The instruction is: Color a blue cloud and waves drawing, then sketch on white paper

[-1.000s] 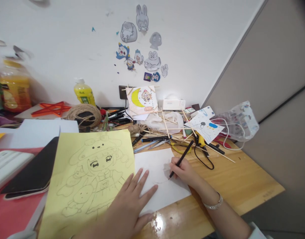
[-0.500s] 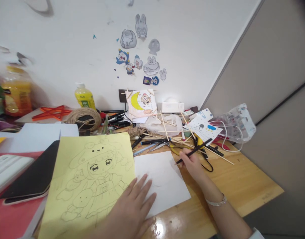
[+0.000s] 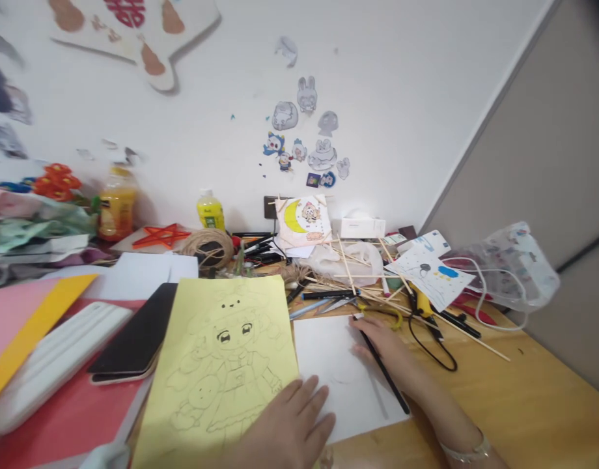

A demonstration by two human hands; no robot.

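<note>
My left hand [image 3: 287,426] lies flat with fingers spread, pressing on the lower edge of a yellow sheet [image 3: 226,365] with a pencil cartoon figure and on the white paper [image 3: 338,374] beside it. My right hand [image 3: 387,352] rests on the white paper's right part, fingers loosely closed on a black pen [image 3: 380,365]. The pen lies nearly flat across the hand, tip toward the paper's far edge. A faint curved pencil line shows on the white paper.
Behind the paper lie wooden sticks [image 3: 358,273], markers, scissors [image 3: 329,301], a yellow-handled tool with black cord [image 3: 426,312] and a moon drawing [image 3: 303,221]. A black phone [image 3: 136,339], white case [image 3: 50,361], twine roll [image 3: 206,244] and bottles sit left. A plastic bag [image 3: 504,267] sits right.
My right hand lifted the pen off the white paper, swung toward the far edge, then lowered with the pen turned nearly flat. The view shifted up and left; the left hand stayed pressing.
</note>
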